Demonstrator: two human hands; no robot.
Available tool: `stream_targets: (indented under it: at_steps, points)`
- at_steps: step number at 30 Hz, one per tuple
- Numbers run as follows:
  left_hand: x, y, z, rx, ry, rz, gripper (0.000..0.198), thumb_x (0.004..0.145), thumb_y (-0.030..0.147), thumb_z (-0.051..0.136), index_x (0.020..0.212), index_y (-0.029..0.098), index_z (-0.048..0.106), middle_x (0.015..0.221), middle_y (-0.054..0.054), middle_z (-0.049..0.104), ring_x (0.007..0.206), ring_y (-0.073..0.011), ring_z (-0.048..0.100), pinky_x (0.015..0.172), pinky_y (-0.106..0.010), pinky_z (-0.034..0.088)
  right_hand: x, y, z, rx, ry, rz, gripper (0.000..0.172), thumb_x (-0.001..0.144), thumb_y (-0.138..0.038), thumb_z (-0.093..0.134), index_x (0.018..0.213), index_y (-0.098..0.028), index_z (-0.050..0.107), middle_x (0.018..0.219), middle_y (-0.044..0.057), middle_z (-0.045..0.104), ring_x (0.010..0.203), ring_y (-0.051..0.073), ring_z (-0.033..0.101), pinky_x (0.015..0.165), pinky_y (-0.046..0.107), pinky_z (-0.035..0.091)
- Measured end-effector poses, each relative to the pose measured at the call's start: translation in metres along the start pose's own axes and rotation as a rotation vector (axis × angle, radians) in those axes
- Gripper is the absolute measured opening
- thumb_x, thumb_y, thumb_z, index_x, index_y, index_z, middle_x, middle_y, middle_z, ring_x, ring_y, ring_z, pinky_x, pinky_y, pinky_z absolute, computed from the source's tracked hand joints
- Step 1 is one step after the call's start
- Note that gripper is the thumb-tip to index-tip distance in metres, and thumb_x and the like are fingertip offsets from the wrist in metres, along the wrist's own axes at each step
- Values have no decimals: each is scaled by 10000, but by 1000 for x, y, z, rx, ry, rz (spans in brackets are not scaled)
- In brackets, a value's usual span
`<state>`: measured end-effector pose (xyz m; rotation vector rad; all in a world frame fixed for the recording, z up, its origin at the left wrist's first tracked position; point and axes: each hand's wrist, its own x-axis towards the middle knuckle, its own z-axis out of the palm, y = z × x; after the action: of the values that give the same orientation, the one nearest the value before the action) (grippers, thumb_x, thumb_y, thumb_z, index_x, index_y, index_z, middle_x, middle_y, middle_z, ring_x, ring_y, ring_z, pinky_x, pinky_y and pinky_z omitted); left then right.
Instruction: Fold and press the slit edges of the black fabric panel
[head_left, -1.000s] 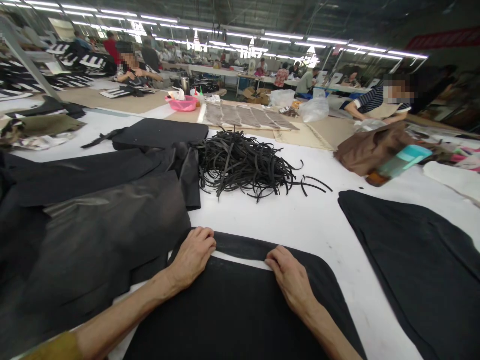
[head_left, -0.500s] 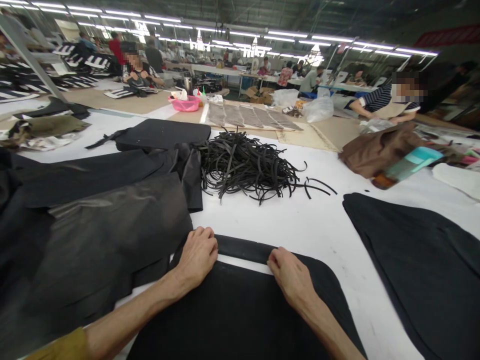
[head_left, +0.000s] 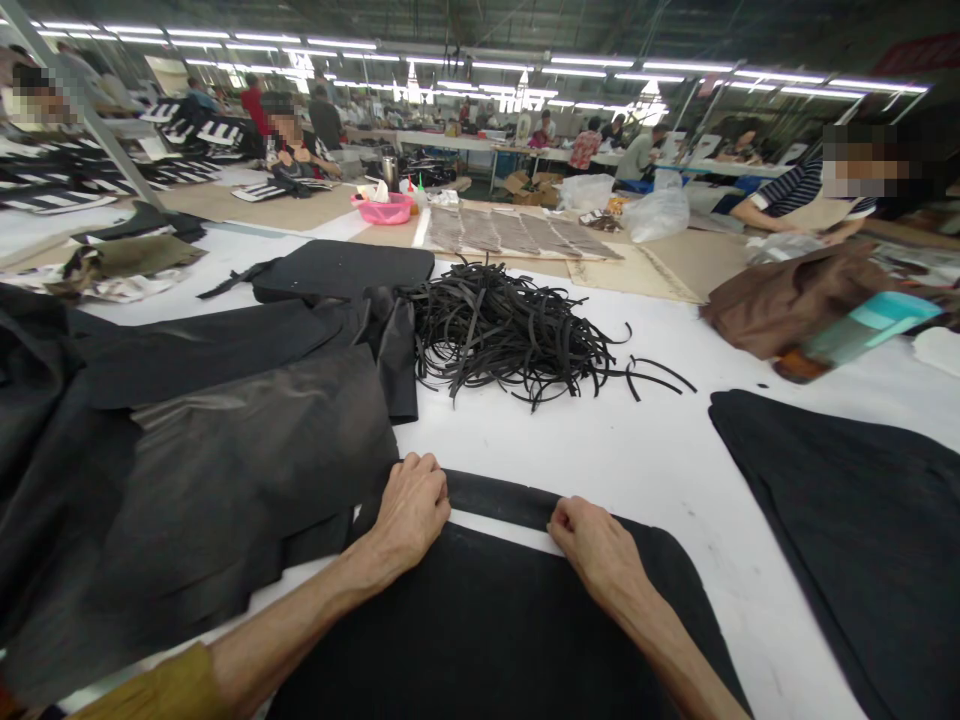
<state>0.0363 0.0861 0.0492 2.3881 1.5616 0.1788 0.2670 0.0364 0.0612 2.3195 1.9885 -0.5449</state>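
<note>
My left hand [head_left: 411, 512] has its fingers curled over the far edge of a black leather-like piece [head_left: 502, 496]. Further right along that edge, my right hand [head_left: 596, 545] pinches it with fingers bent. Between the two hands this edge shows as a narrow band. Toward me, a white gap separates it from a large smooth black panel [head_left: 480, 620] lying under my forearms. Both thumbs are mostly hidden. Whether the band and the panel join at the sides cannot be made out.
Black strips [head_left: 517, 330] are heaped beyond my hands. Dark sheets [head_left: 262, 460] lie left, stacked black pieces [head_left: 840, 510] right. Further off are a teal-lidded bottle [head_left: 862, 335], brown cloth [head_left: 787, 300] and a pink basket [head_left: 384, 210]. A person in a striped sleeve [head_left: 780, 190] sits far right.
The whole scene sits slightly further right in the picture, as the head camera has turned a little left. Both hands keep their hold in nearly the same places on the black edge.
</note>
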Motion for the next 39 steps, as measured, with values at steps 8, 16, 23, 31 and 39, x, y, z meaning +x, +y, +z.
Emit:
stream_targets:
  at_steps: [8, 16, 23, 31, 39]
  points:
    - [-5, 15, -2, 99, 36, 53, 170, 755, 38, 433, 837, 167, 507, 881, -53, 532, 832, -223, 433, 726, -359, 351, 2, -6, -8, -48, -55, 39, 191, 773, -167, 408, 731, -201, 591, 788, 50, 639, 747, 194, 574, 585, 282, 291]
    - [-20, 19, 18, 362, 19, 484, 142, 790, 58, 414, 799, 137, 531, 803, -66, 521, 756, -216, 452, 718, -363, 385, 6, -6, -9, -17, -88, 79, 207, 752, -164, 436, 762, -206, 639, 813, 54, 655, 774, 186, 588, 589, 269, 310]
    - [-33, 35, 15, 571, 12, 504, 437, 770, 35, 370, 1195, 16, 473, 900, -158, 589, 832, -245, 527, 789, -399, 419, 11, -2, -7, 5, -111, 75, 205, 698, -130, 459, 713, -219, 643, 768, 32, 663, 738, 186, 601, 558, 266, 305]
    - [-38, 52, 28, 651, 56, 437, 571, 765, 62, 398, 1328, 155, 384, 950, -131, 611, 950, -282, 555, 875, -452, 384, 8, -4, -8, -31, -75, 89, 218, 758, -160, 429, 763, -193, 645, 852, 80, 667, 834, 235, 608, 630, 303, 347]
    - [-35, 56, 39, 621, 100, 447, 670, 791, 48, 371, 1396, 281, 203, 1010, -91, 600, 1005, -269, 536, 880, -481, 364, 4, -5, -10, -40, -74, 90, 235, 765, -183, 418, 775, -197, 653, 852, 81, 673, 820, 227, 614, 608, 291, 349]
